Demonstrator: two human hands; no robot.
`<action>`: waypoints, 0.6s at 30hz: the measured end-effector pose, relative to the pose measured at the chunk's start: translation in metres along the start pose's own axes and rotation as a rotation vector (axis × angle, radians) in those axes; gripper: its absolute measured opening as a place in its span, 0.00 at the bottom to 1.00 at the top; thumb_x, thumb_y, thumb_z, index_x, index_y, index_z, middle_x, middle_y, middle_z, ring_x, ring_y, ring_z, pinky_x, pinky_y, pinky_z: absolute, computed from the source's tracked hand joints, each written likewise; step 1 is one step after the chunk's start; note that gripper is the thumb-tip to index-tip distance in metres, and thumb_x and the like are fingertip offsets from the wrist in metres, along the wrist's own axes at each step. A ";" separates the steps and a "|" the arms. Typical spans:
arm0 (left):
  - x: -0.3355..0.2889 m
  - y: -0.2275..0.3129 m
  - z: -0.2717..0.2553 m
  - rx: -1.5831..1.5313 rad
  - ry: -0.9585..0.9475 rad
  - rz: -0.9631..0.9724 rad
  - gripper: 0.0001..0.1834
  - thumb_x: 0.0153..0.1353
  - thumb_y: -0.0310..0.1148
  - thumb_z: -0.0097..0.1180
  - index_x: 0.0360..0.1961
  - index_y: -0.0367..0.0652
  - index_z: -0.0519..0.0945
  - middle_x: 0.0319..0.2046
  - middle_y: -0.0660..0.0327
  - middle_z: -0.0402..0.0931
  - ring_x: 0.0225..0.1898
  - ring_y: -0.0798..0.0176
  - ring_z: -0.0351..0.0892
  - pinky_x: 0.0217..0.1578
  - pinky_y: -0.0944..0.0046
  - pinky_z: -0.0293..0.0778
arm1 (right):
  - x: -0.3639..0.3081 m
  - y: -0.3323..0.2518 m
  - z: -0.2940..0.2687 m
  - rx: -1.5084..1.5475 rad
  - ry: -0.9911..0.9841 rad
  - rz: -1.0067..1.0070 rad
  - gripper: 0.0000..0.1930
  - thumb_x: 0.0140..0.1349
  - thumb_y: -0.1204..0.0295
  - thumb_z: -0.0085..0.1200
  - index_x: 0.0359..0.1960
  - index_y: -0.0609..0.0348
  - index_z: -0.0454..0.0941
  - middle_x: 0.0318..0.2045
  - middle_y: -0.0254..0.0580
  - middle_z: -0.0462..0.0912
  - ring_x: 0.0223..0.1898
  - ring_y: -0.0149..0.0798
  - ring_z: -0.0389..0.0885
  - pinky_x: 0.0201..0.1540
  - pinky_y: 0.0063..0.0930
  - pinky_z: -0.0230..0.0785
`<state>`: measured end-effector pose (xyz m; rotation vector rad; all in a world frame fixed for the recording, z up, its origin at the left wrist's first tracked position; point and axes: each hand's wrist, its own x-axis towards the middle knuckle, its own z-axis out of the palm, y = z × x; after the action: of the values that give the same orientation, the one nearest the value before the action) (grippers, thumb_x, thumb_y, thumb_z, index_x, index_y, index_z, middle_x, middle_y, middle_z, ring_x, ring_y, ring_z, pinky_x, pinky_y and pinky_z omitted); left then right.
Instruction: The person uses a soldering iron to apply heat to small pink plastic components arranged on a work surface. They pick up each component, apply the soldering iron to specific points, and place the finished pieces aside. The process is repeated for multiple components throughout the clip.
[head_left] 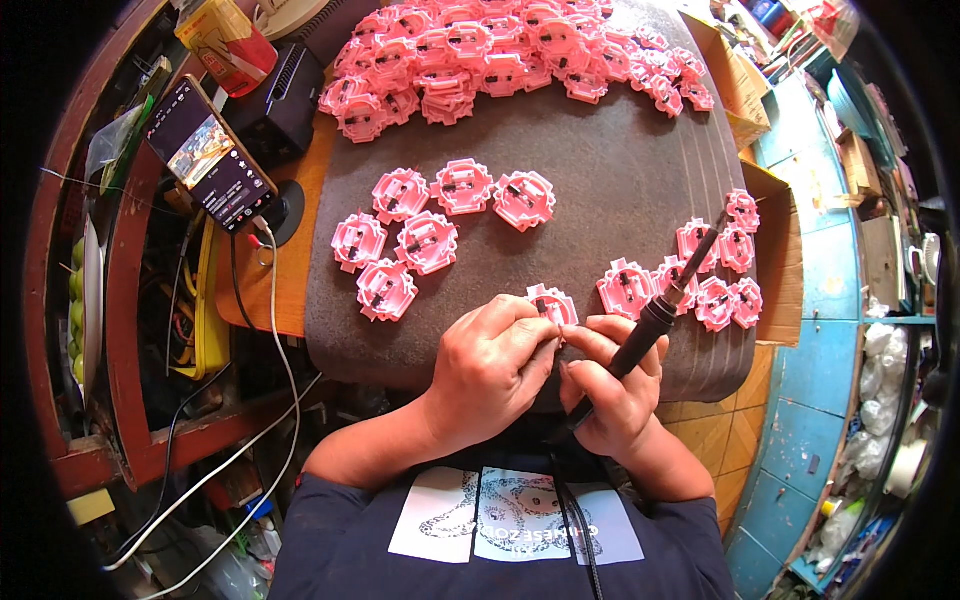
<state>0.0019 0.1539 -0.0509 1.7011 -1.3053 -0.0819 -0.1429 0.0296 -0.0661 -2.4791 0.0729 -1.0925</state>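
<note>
Close to the mat's near edge, my left hand (492,358) is closed, its fingertips pinching the lower edge of a pink plastic housing (553,304). Black and metal pieces sit inside that housing. My right hand (622,390) is closed around a black soldering iron (640,340), whose shaft slants up to the right, away from the housing. The right thumb and forefinger meet the left fingertips at the housing; anything small between them is hidden. Several similar pink housings (427,243) lie ahead on the left, and another group (627,289) is on the right, partly behind the iron.
A large heap of pink housings (470,55) covers the far end of the dark mat (560,140). At left, a phone (212,155) stands on a holder with a white cable (285,350) hanging down. Cardboard boxes (775,250) and blue cabinets (810,400) are at right.
</note>
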 end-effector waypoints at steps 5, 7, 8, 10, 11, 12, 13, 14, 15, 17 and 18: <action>-0.001 0.000 0.003 0.026 0.028 0.007 0.10 0.56 0.18 0.70 0.40 0.38 0.86 0.36 0.54 0.82 0.35 0.50 0.86 0.35 0.55 0.82 | 0.003 0.001 0.002 0.012 -0.011 0.011 0.18 0.49 0.72 0.68 0.43 0.54 0.80 0.49 0.46 0.89 0.47 0.52 0.86 0.53 0.48 0.65; -0.001 0.000 0.004 0.040 0.038 0.014 0.10 0.56 0.18 0.70 0.39 0.38 0.85 0.36 0.54 0.81 0.35 0.50 0.86 0.35 0.56 0.82 | 0.004 0.001 0.001 0.042 0.002 0.016 0.17 0.52 0.72 0.69 0.44 0.54 0.80 0.47 0.47 0.89 0.46 0.52 0.86 0.52 0.48 0.66; -0.001 0.000 0.004 0.040 0.038 0.011 0.10 0.55 0.19 0.70 0.39 0.39 0.85 0.36 0.54 0.81 0.35 0.50 0.85 0.35 0.55 0.82 | 0.005 0.002 -0.001 0.067 0.011 0.021 0.16 0.53 0.72 0.69 0.44 0.54 0.80 0.47 0.47 0.89 0.45 0.52 0.86 0.51 0.48 0.67; -0.002 0.000 0.005 0.040 0.038 0.005 0.10 0.55 0.23 0.70 0.38 0.41 0.84 0.35 0.56 0.79 0.34 0.49 0.84 0.36 0.53 0.81 | 0.004 0.003 -0.009 0.089 0.022 0.008 0.15 0.60 0.69 0.69 0.46 0.55 0.79 0.44 0.47 0.89 0.44 0.52 0.87 0.49 0.49 0.69; -0.003 0.000 0.005 0.040 0.041 0.001 0.10 0.54 0.22 0.69 0.38 0.41 0.84 0.35 0.56 0.79 0.34 0.49 0.84 0.35 0.53 0.81 | 0.003 0.004 -0.018 0.101 -0.003 -0.017 0.14 0.67 0.66 0.64 0.50 0.54 0.75 0.44 0.48 0.90 0.44 0.52 0.87 0.49 0.50 0.72; -0.003 0.000 0.005 0.040 0.044 -0.003 0.10 0.54 0.22 0.69 0.38 0.41 0.83 0.35 0.56 0.79 0.33 0.49 0.83 0.35 0.53 0.81 | 0.001 0.006 -0.027 0.114 -0.028 -0.041 0.13 0.75 0.64 0.59 0.53 0.54 0.72 0.43 0.49 0.90 0.43 0.53 0.87 0.50 0.50 0.75; -0.003 0.000 0.006 0.035 0.044 -0.006 0.10 0.54 0.22 0.69 0.38 0.41 0.83 0.35 0.56 0.79 0.33 0.48 0.83 0.35 0.53 0.81 | -0.001 0.007 -0.037 0.138 -0.072 -0.035 0.16 0.77 0.58 0.56 0.57 0.52 0.69 0.41 0.48 0.90 0.41 0.52 0.88 0.48 0.51 0.76; -0.003 0.000 0.007 0.033 0.048 -0.008 0.10 0.54 0.22 0.70 0.37 0.41 0.83 0.35 0.56 0.79 0.33 0.48 0.83 0.35 0.53 0.81 | 0.000 0.009 -0.039 0.209 -0.005 -0.071 0.21 0.70 0.55 0.64 0.54 0.56 0.75 0.39 0.46 0.88 0.37 0.50 0.87 0.37 0.44 0.74; -0.003 0.001 0.007 0.030 0.052 -0.010 0.10 0.54 0.22 0.70 0.37 0.41 0.83 0.34 0.56 0.79 0.33 0.48 0.83 0.35 0.53 0.81 | -0.002 0.010 -0.045 0.206 -0.014 -0.061 0.25 0.70 0.49 0.62 0.56 0.56 0.75 0.38 0.45 0.88 0.36 0.50 0.87 0.35 0.43 0.74; -0.003 0.000 0.006 0.042 0.060 -0.008 0.10 0.54 0.20 0.70 0.37 0.40 0.83 0.34 0.56 0.79 0.32 0.50 0.83 0.34 0.54 0.80 | -0.007 0.011 -0.050 0.136 0.016 -0.058 0.35 0.66 0.39 0.59 0.61 0.56 0.74 0.36 0.46 0.86 0.34 0.50 0.86 0.32 0.43 0.74; -0.003 0.000 0.005 0.049 0.062 -0.003 0.10 0.54 0.19 0.70 0.37 0.39 0.84 0.34 0.55 0.79 0.31 0.52 0.84 0.32 0.56 0.80 | -0.005 0.010 -0.053 0.083 0.044 -0.066 0.36 0.67 0.38 0.59 0.61 0.58 0.75 0.34 0.47 0.84 0.32 0.48 0.84 0.32 0.43 0.73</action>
<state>-0.0025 0.1533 -0.0555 1.7331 -1.2684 0.0015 -0.1829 0.0025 -0.0425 -2.3996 -0.0411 -1.1535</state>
